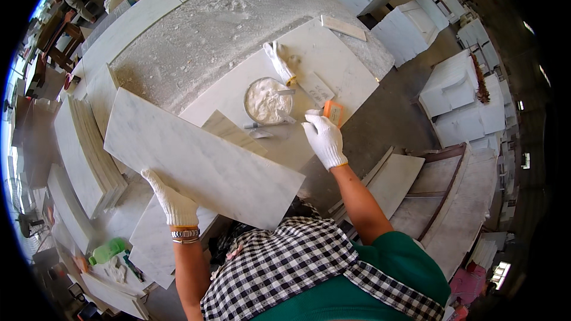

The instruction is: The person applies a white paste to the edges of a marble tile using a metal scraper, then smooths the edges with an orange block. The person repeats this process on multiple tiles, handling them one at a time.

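Marble slab [202, 157], white with grey veining, is held tilted above the workbench [196, 41], its lower edge gripped by the gloved left hand [172, 202], whose fingers are curled around that edge. The gloved right hand [323, 137] is stretched toward an orange block [333, 112] on a flat slab [333, 65]; whether its fingers are closed on anything cannot be told. A round bowl of white paste [267, 101] is seen just left of that hand, a spare glove [279, 62] beyond it
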The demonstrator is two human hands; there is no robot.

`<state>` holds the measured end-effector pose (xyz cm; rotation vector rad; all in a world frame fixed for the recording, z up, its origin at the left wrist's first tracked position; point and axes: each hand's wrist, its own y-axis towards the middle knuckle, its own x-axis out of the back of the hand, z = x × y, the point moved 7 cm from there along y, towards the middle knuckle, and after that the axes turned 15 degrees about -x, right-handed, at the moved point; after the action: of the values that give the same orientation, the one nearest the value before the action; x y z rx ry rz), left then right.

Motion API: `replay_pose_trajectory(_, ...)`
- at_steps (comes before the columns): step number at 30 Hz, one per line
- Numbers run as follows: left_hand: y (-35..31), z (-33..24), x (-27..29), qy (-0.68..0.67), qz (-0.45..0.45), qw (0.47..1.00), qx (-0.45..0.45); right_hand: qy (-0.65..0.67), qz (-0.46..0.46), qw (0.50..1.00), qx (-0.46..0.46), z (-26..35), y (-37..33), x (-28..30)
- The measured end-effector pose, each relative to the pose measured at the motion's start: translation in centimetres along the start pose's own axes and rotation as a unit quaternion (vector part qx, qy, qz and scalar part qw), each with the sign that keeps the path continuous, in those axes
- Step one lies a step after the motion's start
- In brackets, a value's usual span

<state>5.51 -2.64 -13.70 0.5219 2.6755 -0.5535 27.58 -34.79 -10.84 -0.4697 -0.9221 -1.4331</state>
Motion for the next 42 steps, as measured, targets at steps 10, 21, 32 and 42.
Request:
replay_pose_trajectory(10, 0.2, 0.3, -0.2, 0.026, 0.003, 1.000, -0.002, -0.096, -0.010, 0.978, -0.184, -5.1, 0.9, 0.2)
replay_pose_trajectory(21, 0.5, 0.7, 0.3, -0.020, -0.018, 1.000, -0.002, 0.088, 0.114, 0.984, -0.102, 1.1, 0.7, 4.6)
replay_pose_trajectory(32, 0.3, 0.8, -0.2, -0.055, -0.002, 0.998, 0.012, 0.047, 0.216, 0.963, 0.152, 11.4, -3.5, 7.5)
replay_pose_trajectory(42, 0.1, 0.8, -0.6, -0.082, 0.007, 0.996, 0.025, -0.006, 0.210, 0.964, 0.163, 12.5, -4.0, 6.8)
